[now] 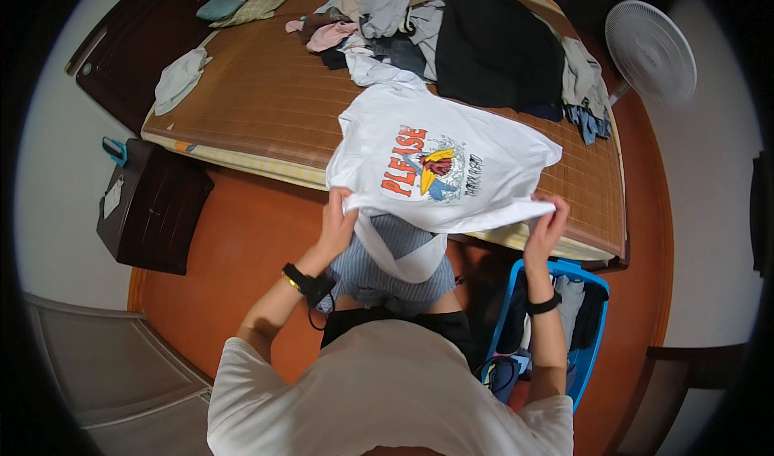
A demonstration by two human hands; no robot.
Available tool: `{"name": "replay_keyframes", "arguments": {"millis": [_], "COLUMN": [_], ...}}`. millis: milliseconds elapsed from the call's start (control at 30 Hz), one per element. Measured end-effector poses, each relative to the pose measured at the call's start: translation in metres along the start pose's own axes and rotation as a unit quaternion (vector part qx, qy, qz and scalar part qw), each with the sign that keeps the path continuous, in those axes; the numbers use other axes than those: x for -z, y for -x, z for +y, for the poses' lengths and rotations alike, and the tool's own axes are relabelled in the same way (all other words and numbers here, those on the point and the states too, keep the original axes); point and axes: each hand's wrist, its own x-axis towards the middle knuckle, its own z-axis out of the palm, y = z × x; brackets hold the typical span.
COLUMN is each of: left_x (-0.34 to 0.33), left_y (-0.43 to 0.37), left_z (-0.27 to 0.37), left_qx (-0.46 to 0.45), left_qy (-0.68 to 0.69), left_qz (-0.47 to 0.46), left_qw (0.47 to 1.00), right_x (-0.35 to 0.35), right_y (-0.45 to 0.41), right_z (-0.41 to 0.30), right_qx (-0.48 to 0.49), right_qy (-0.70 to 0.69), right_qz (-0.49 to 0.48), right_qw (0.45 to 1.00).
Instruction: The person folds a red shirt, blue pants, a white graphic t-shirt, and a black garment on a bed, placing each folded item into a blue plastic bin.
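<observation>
A white T-shirt (363, 147) with a colourful printed picture and lettering is stretched out in front of me, partly over the near edge of the bed. My left hand (340, 217) grips one corner of its near edge. At the opposite corner my right hand (547, 229) pinches the cloth. Between the hands a strip of the shirt sags in a loop above my lap, where blue-and-white striped cloth (387, 262) lies. Behind the shirt, a heap of mixed clothes with a large black garment (496, 45) rests on the bed's brown mat (260, 93).
A blue plastic bin (589, 371) holding folded clothes stands on the floor under my right forearm. To the left is a dark bedside cabinet (163, 214). A white fan (652, 51) stands beyond the bed's right side. One crumpled white cloth (181, 81) lies at the bed's left edge.
</observation>
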Motion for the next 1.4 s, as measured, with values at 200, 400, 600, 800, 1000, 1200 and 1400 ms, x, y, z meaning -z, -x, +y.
{"name": "replay_keyframes", "arguments": {"millis": [200,400,600,800,1000,1200,1400], "left_x": [0.023,0.072,0.099,0.087,0.019,-0.058,-0.063], "left_y": [-0.058,-0.043,-0.060,-0.114,-0.204,-0.242,-0.267], "left_z": [0.025,0.030,0.035,0.054,0.019,-0.117,-0.139], "left_qx": [-0.033,-0.023,0.024,-0.086,-0.132,-0.050,0.018], "left_qy": [-0.034,-0.081,-0.111,-0.144,-0.201,-0.326,-0.226], "left_qz": [-0.057,-0.240,-0.417,-0.321,-0.182,-0.197,-0.241], "left_qw": [0.997,0.967,0.902,0.932,0.953,0.923,0.944], "right_x": [-0.023,0.041,0.072,0.075,0.049,0.018,0.020], "right_y": [-0.068,-0.052,0.010,-0.012,-0.086,-0.087,-0.092], "right_z": [-0.057,-0.033,-0.012,-0.003,0.063,0.177,0.193], "right_qx": [0.191,-0.095,-0.296,-0.211,-0.151,-0.098,-0.165], "right_qy": [0.181,0.188,0.090,0.124,0.173,0.298,0.319], "right_qz": [-0.101,-0.313,-0.526,-0.420,-0.271,-0.222,-0.218], "right_qw": [0.960,0.926,0.792,0.874,0.935,0.923,0.907]}}
